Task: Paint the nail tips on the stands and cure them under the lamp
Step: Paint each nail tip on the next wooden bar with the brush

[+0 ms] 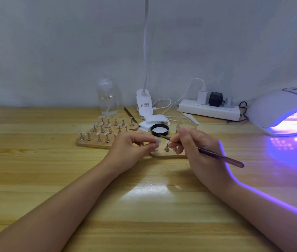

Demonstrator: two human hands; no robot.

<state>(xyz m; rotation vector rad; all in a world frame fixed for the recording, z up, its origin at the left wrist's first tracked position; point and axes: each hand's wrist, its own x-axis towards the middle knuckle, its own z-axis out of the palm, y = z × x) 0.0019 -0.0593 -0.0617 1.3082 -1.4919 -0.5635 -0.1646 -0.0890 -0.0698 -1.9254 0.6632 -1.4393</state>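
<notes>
With your left hand point(135, 144) pinching the nail tip point(157, 140) steady, keep your right hand point(189, 142) gripping the brush point(216, 155) low and stroke lightly along it.

Plain pale wall point(53, 42) behind a wooden table point(35, 170)

We see the curing lamp point(278, 113) cut off by the right edge and the desk lamp's neck point(145, 42) by the top. The right hand point(195, 150) hides most of the near stand point(167, 155); we cannot read the label point(145, 105).
</notes>
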